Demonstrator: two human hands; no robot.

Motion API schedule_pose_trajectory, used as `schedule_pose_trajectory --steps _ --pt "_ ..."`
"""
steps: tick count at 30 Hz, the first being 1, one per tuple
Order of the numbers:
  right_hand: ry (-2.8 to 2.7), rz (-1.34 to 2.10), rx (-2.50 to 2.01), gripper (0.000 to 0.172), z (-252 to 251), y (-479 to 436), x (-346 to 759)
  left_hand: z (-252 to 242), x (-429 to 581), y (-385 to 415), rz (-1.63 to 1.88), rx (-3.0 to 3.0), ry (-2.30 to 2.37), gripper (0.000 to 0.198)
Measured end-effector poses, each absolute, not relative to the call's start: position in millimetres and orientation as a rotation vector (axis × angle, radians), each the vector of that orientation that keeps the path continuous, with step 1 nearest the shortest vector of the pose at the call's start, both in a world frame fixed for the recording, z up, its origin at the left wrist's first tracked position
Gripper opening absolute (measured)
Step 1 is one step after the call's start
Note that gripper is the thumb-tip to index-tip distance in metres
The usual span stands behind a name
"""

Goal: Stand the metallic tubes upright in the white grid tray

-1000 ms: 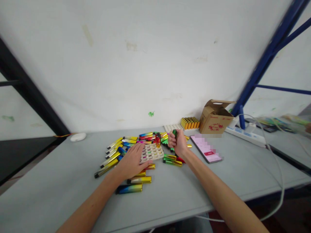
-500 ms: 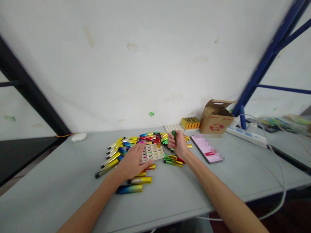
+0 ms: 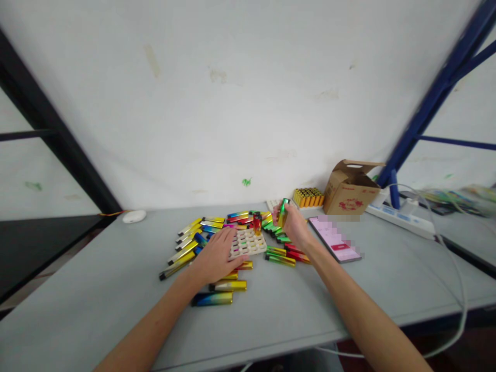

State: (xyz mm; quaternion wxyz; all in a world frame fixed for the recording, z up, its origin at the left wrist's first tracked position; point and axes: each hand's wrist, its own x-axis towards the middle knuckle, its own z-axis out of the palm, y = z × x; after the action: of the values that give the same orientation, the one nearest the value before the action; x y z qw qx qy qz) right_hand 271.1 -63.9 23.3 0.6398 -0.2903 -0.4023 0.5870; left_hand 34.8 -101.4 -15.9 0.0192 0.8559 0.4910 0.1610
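My left hand (image 3: 215,254) lies flat with fingers spread on the left edge of a white slotted tray (image 3: 249,242), which holds one red stick (image 3: 257,223) upright at its far right corner. My right hand (image 3: 291,223) is closed around a green-and-yellow metallic stick (image 3: 284,211), held nearly upright just right of the tray. Several coloured metallic sticks (image 3: 194,238) lie scattered on the grey table (image 3: 93,289) around the tray.
A phone (image 3: 335,245) with a pink screen lies right of my right hand. Behind it stand a cardboard box (image 3: 351,187), a block of yellow cells (image 3: 308,197) and a white power strip (image 3: 403,219) with a cable. A white oval object (image 3: 134,216) rests at the back left.
My right hand has lifted the green stick higher, so more of it shows above the fingers. The view has shifted slightly. My left hand stays on the tray.
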Motion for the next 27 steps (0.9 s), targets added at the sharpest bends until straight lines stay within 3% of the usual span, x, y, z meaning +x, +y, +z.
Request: schedule_pose_trajectory --steps 10,15,27 --pt "-1.844 0.902 -0.785 0.022 28 -73 295 -16 35 -101 0.491 2.657 1.514 0.075" --pt "-1.93 0.733 -0.879 0.023 24 -76 289 -18 34 -100 0.519 2.727 1.448 0.072" --pt "-1.921 0.697 -0.982 0.025 26 -78 289 -15 35 -102 0.472 2.749 1.509 0.077"
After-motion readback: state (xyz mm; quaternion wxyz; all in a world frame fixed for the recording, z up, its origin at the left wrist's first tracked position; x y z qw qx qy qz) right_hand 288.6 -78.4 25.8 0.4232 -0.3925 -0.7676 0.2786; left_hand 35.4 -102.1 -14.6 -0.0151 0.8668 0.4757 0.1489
